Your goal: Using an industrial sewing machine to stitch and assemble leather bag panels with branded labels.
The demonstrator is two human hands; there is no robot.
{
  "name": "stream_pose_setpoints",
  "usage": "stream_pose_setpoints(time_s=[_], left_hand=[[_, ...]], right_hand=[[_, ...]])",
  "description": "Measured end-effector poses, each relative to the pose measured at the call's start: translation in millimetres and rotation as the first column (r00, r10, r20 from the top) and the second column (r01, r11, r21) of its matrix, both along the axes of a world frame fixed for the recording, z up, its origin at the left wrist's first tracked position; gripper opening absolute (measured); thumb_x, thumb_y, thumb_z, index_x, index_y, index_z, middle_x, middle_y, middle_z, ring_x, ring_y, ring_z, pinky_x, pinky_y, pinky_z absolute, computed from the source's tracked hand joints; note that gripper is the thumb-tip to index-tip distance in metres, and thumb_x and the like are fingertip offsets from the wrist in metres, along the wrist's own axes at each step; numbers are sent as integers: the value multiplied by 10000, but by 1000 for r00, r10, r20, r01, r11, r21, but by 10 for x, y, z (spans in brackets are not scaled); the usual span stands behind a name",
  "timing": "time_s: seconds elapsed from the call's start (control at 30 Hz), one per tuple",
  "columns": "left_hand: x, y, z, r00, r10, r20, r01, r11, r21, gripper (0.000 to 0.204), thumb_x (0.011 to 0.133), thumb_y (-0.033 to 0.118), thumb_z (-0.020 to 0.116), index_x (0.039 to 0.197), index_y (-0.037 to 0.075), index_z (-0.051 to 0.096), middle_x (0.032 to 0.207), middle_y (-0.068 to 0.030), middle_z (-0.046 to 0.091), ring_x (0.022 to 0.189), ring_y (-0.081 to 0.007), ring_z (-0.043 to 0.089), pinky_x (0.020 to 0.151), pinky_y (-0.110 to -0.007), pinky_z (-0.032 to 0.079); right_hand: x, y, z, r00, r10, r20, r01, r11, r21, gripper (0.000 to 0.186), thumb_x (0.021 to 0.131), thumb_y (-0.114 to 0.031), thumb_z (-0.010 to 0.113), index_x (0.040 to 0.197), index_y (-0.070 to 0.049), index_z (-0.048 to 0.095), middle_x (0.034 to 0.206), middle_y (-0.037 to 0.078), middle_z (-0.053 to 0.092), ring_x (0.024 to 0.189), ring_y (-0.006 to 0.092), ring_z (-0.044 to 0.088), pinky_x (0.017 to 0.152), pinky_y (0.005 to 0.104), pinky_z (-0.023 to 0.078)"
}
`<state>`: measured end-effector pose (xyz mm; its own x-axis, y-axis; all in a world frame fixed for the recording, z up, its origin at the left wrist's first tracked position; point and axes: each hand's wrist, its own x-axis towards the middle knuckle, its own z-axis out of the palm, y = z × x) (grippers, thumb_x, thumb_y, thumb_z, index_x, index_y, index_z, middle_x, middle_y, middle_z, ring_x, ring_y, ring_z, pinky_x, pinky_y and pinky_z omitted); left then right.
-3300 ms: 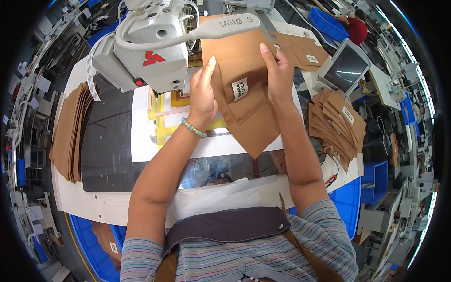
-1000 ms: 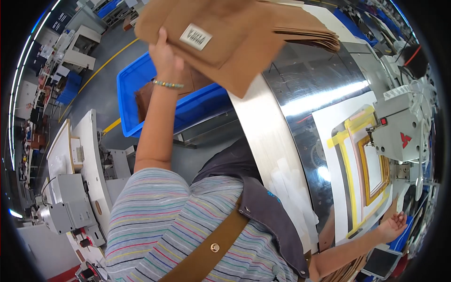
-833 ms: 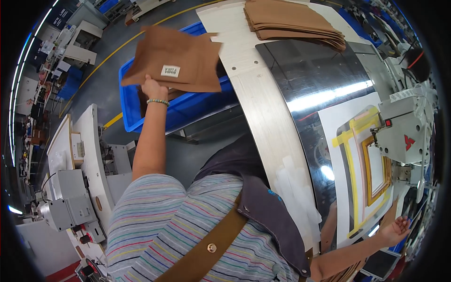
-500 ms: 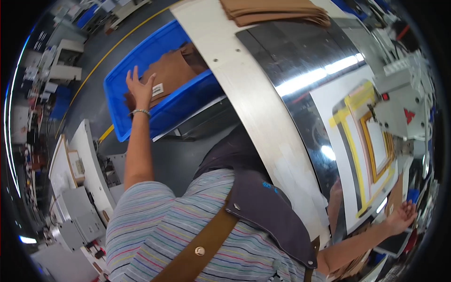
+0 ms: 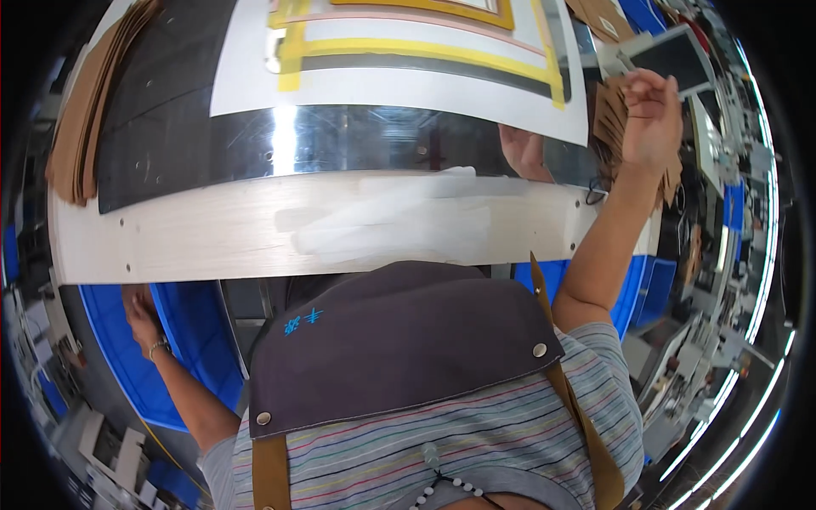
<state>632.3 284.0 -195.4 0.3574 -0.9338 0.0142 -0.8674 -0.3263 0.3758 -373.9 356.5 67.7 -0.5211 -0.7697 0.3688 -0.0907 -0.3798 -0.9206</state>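
Note:
My left hand (image 5: 144,323) is down inside the blue bin (image 5: 194,340) under the table's left end, fingers loosely extended beside brown material (image 5: 135,291) mostly hidden by the table edge. My right hand (image 5: 652,123) is raised at the table's right, palm up, fingers loosely curled with nothing in them, close to a fanned pile of brown pieces (image 5: 607,115) and a screen (image 5: 684,61). A frame with yellow tape (image 5: 425,48) lies on white paper (image 5: 246,89) upon a dark shiny plate (image 5: 357,140).
A tall stack of brown pieces (image 5: 85,127) stands at the table's left end. The pale table edge (image 5: 187,229) runs across in front of me. Another blue bin (image 5: 629,293) is under the right end. More machines and worktables line both sides.
Both hands held a brown piece earlier; my left hand carried it left and released it into the blue bin. The view has since swung back toward the table, the machine head now out of sight.

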Motion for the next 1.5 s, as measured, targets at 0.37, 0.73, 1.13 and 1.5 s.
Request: stream_pose_setpoints(time_s=[0.37, 0.73, 1.13, 1.5], left_hand=[[-3256, -549, 2301, 905, -424, 28, 251, 481, -840, 268, 1069, 63, 532, 1131, -137, 700, 1332, -239, 696, 1175, -303, 708, 985, -360, 603], [-5258, 140, 1982, -191, -981, 34, 979, -193, -70, 872, 834, 366, 790, 1589, 75, 464, 1671, -118, 433, 1532, -337, 397, 1230, -464, 362], [-5358, 180, 1974, -11, -993, -119, 978, 15, -210, 525, 720, 168, 897, 1159, 32, 643, 1026, -109, 617, 939, -324, 567, 841, -434, 492], [-5473, -29, 2274, 79, -716, -693, 968, 221, -117, 232, 994, 75, 695, 1201, 26, 602, 938, -191, 707, 867, -372, 727, 778, -420, 548]], right_hand=[[1858, 477, -491, 331, 415, -847, -46, 904, 425, 651, 900, -343, 819, 1481, -137, 613, 1617, 94, 501, 1531, 318, 419, 1254, 528, 326], [2068, 960, -744, 140, 420, -897, -141, 905, 402, 635, 903, -389, 772, 1433, -74, 618, 1608, 86, 525, 1530, 265, 438, 1299, 589, 252], [2160, 872, -524, 371, 602, -708, -84, 780, 620, 380, 888, -324, 784, 1111, -43, 661, 1159, 100, 611, 1094, 313, 568, 943, 438, 455], [1869, 425, -238, 386, 676, -628, -260, 732, 629, 214, 907, -166, 757, 1082, -64, 688, 930, 139, 696, 845, 380, 683, 747, 445, 540]])
